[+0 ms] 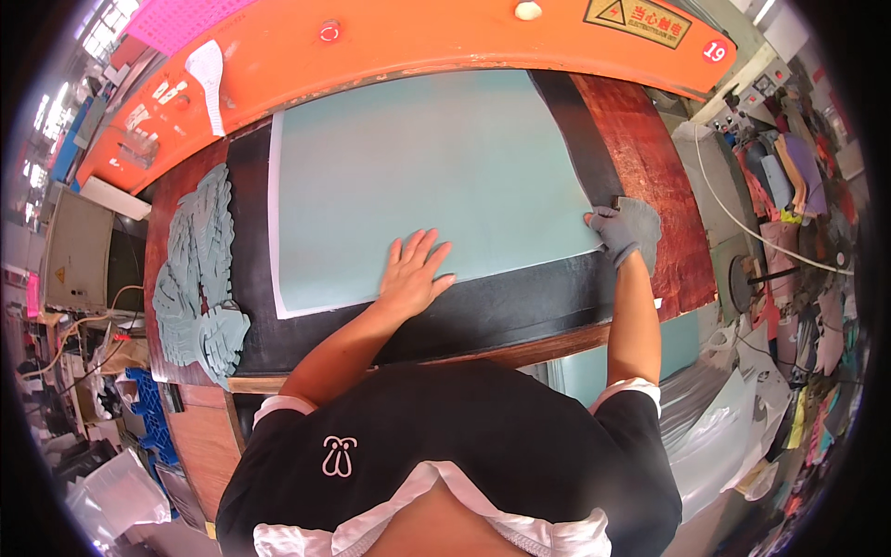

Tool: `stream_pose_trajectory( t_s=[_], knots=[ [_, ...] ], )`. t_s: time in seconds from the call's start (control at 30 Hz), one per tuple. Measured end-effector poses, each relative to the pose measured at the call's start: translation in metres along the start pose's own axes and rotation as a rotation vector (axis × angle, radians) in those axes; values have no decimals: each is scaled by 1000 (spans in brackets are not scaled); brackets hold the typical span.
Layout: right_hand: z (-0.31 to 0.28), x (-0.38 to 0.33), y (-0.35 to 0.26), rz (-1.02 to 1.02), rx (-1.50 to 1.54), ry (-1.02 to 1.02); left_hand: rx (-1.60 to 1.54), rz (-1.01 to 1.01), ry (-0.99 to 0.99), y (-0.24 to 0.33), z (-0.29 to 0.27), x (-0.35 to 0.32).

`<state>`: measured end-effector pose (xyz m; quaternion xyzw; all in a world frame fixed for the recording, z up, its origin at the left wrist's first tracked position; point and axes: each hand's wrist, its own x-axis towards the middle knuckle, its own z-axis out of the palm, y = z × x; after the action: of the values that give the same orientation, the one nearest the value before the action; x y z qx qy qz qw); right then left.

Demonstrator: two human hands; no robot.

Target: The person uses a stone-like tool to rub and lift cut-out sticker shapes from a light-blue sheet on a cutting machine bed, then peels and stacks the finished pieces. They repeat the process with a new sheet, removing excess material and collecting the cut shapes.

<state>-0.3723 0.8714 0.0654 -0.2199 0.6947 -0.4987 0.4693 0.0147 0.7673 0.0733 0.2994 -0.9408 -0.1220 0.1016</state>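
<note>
A large pale blue-green sheet (432, 186) with a white left edge lies flat on the black surface (445, 320) of the work table. My bare left hand (416, 273) rests on its near part, palm down with fingers spread. At the sheet's near right corner, my right hand (614, 234) wears a grey glove with a bare fingertip showing. Its fingers close on the sheet's edge. Beside and partly behind that glove sits a small grey stack of cut pieces (644, 223), partly hidden by the hand.
A heap of grey-blue cut pieces (200, 278) lies at the table's left. Across the far side runs an orange machine beam (418, 46), with a white scoop-like tool (208, 79) against it. Hanging pieces of coloured material (789, 186) and a white cable (742, 223) are on the right.
</note>
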Motion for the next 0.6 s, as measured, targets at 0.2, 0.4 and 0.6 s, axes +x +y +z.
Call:
stream_pose_trajectory(
  t_s=[0.2, 0.4, 0.6],
  knots=[
    [1, 31, 16, -111, -475, 231, 17, 8, 12, -2, 1, 2],
    [6, 4, 7, -269, -786, 327, -95, -17, 47, -24, 3, -9],
    [11, 2, 6, -250, -806, 379, 148, -704, 354, -115, -47, -95]
  ],
)
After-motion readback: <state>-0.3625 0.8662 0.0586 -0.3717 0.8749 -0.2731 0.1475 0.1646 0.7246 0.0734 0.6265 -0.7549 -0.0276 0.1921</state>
